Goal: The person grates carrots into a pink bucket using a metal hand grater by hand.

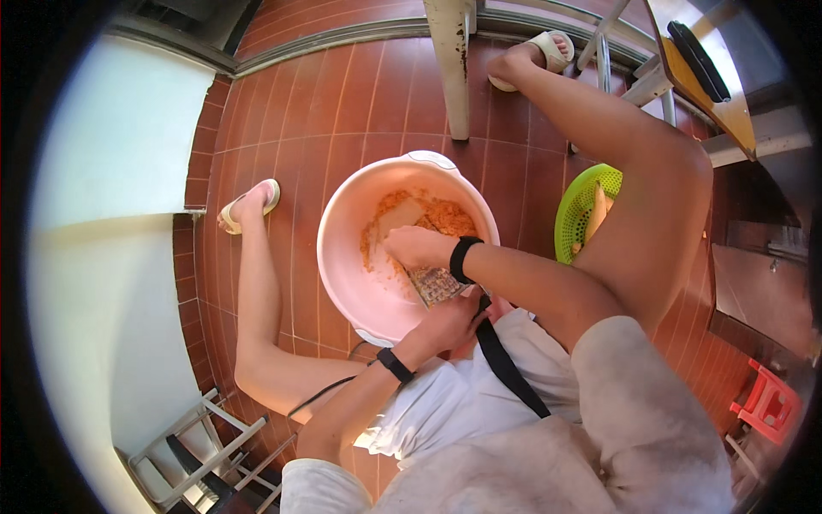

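Observation:
A pink plastic basin (359,283) stands on the floor between my legs, with orange grated shreds (449,217) on its bottom and side. A metal grater (437,286) slants into the basin at its near side. My left hand (454,321) is closed around the grater's upper end. Over the grater's lower part, my right hand (420,247) is bent downward; whatever lies under its palm and fingers is hidden. Both wrists wear black bands.
A green perforated basket (565,218) holding long pale yellowish pieces (598,209) is partly behind my right thigh. A chipped white table leg (453,77) rises beyond the basin. A folding chair (218,462) is at lower left, a red plastic stool (770,401) at lower right.

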Demonstrator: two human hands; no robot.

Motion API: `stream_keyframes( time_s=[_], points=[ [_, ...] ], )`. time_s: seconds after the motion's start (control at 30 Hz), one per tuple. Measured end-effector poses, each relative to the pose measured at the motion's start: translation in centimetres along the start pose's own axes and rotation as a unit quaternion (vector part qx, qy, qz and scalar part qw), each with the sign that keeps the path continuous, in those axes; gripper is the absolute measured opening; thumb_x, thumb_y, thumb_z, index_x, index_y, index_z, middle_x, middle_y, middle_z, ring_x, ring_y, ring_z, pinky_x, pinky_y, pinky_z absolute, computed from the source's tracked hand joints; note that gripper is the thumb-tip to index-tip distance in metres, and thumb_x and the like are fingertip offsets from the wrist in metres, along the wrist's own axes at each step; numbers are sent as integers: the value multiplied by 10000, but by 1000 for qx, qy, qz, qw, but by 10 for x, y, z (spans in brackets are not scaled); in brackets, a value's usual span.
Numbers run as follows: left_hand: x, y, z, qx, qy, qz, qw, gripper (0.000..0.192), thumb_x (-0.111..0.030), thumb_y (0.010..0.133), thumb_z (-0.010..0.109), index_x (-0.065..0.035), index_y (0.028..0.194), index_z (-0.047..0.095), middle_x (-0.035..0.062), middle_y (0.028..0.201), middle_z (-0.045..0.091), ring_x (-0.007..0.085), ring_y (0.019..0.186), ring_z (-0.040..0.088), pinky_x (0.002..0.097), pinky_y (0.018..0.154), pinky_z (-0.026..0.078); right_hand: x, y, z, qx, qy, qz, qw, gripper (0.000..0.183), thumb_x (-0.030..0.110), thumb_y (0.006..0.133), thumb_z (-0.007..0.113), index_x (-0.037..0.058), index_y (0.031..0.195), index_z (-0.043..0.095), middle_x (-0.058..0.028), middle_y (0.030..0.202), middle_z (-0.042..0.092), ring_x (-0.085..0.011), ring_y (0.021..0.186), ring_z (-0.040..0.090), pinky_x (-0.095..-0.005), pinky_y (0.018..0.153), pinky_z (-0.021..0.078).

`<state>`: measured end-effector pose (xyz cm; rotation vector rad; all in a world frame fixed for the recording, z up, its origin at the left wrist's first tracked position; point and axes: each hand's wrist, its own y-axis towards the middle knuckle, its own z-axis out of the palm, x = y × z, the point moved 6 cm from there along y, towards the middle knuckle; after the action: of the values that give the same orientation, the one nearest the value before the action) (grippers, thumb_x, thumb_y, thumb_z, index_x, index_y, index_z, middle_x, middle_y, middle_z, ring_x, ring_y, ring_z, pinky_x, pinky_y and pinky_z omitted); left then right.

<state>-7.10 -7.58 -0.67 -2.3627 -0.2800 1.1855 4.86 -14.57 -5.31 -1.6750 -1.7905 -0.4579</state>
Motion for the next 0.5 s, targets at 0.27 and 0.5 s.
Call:
stream_keyframes(
  time_s=[0.27,0.5],
  points=[
    [11,3,7,-14,13,33,999,448,-309,994,598,16,1270,462,291,999,679,470,846,688,552,736,547,-4,-1,5,-31,-8,27,999,130,20,786,673,-40,882,739,-269,896,716,-430,880,724,-486,781,582],
    [1,4,2,-22,13,5,1000,453,-323,997,605,54,1223,494,274,888,684,464,822,686,535,733,548,-3,9,9,48,-19,14,999,145,39,802,653,-7,901,748,-221,905,734,-385,892,737,-475,773,593]
  ],
)
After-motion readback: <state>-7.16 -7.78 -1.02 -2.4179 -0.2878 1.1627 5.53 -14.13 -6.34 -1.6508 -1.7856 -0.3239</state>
